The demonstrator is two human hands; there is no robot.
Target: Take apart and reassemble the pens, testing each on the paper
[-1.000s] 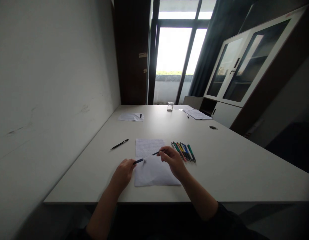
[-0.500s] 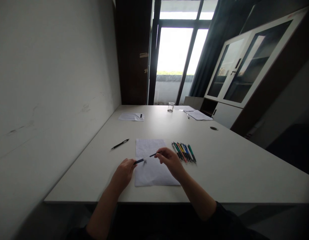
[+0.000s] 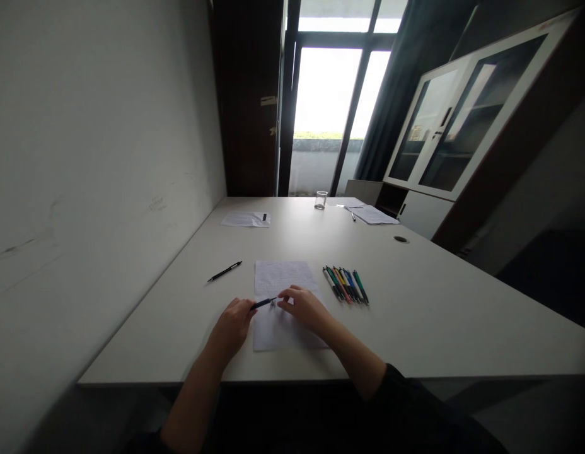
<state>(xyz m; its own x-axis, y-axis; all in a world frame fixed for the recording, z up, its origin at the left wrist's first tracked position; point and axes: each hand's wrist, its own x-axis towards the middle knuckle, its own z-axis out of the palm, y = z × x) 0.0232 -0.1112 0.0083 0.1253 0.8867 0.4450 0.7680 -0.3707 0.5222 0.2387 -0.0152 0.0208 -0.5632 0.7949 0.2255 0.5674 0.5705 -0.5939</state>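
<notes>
My left hand (image 3: 233, 325) is closed around a dark pen barrel (image 3: 261, 304) that points right and slightly up. My right hand (image 3: 304, 308) is at the barrel's far end, with thumb and fingers pinched around a thin dark pen part (image 3: 275, 298), mostly hidden by the fingertips. The thin part lines up with the end of the barrel. Both hands are above a sheet of paper (image 3: 278, 334) with lines of writing on its upper half. A small shiny piece (image 3: 273, 304), too small to make out, shows just below the barrel's end.
Several coloured pens (image 3: 344, 285) lie in a row right of the paper. A black pen (image 3: 225, 272) lies to the left. Farther back are a glass (image 3: 321, 200), a paper sheet (image 3: 246, 219), a paper stack (image 3: 375, 215) and a round desk hole (image 3: 401, 239). The wall (image 3: 108, 189) borders the table's left side.
My right hand has moved left and brought the thin dark part from a short distance away to the barrel's end. My left hand still holds the barrel. The view has shifted slightly.
</notes>
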